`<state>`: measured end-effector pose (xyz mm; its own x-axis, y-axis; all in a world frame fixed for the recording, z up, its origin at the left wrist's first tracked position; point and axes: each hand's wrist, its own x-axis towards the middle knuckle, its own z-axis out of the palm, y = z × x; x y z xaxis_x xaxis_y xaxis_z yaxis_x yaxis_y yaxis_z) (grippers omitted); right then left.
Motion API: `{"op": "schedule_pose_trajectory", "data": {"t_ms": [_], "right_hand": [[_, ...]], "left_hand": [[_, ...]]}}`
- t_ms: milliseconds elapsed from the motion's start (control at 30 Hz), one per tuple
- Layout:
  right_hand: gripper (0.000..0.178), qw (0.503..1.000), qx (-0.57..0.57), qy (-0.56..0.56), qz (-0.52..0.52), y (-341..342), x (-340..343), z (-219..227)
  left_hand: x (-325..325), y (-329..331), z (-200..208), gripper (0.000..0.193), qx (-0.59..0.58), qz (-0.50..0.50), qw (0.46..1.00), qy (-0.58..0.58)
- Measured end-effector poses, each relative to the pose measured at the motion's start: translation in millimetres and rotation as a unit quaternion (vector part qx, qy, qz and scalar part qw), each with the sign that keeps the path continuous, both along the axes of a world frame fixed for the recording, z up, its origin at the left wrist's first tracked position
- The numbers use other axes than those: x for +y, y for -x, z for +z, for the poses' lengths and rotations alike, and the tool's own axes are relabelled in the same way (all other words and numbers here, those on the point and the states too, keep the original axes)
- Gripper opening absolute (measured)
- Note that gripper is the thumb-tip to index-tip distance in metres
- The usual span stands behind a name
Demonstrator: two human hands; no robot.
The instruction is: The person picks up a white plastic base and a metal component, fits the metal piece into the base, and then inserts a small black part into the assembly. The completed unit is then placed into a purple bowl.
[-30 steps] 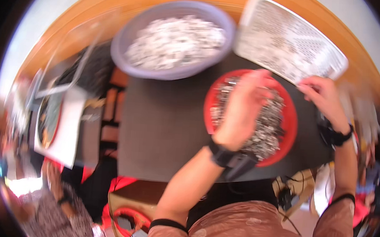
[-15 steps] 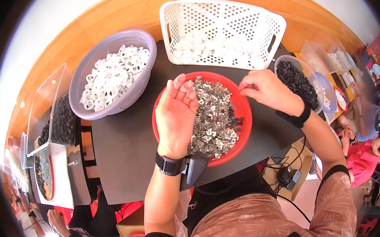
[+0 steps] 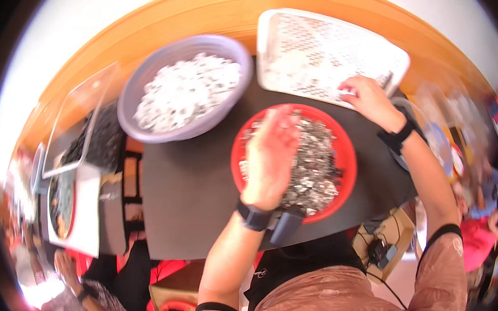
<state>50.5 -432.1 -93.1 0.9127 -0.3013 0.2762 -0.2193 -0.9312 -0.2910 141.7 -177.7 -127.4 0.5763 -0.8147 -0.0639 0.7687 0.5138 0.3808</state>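
A blurred left hand [image 3: 270, 163] hovers over small grey pieces [image 3: 316, 160] in a red bowl [image 3: 347, 177], set close in, apparently for easy reach, while the right hand [image 3: 371, 100] curls at the near edge of a white basket [image 3: 265, 58], though I cannot tell whether either grasps anything.

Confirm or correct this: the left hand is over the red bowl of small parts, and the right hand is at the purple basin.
Wrong on the right hand: the head view shows it at the white basket, not the purple basin. The left hand is indeed over the red bowl.
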Motion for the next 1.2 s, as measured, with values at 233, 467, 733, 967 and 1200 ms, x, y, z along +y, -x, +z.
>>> {"op": "schedule_pose_trajectory", "data": {"t_ms": [233, 467, 733, 967, 1200], "right_hand": [[0.035, 0.995, -0.024, 0.057, 0.077, -19.3, -65.3, -52.4], [0.015, 0.997, 0.062, -0.020, 0.038, -28.8, -56.0, -52.2], [0.011, 0.996, -0.065, -0.066, 0.011, 7.8, -83.7, -21.1], [0.017, 0.952, -0.119, -0.255, 0.122, -23.2, 90.4, 58.8], [0.015, 0.901, -0.180, -0.365, 0.150, -8.1, 101.5, 49.4]], "left_hand": [[-14.2, 10.9, -10.4, 0.028, -0.039, 0.014, 0.999, 0.013], [-11.7, 18.3, -8.0, 0.023, -0.043, 0.026, 0.999, 0.011], [-28.6, 24.3, 4.3, 0.023, -0.076, 0.008, 0.997, 0.009], [1.5, 2.8, 8.2, 0.040, -0.176, 0.106, 0.976, -0.077], [-11.9, 19.1, 15.7, 0.039, -0.190, 0.069, 0.979, -0.019]]}}
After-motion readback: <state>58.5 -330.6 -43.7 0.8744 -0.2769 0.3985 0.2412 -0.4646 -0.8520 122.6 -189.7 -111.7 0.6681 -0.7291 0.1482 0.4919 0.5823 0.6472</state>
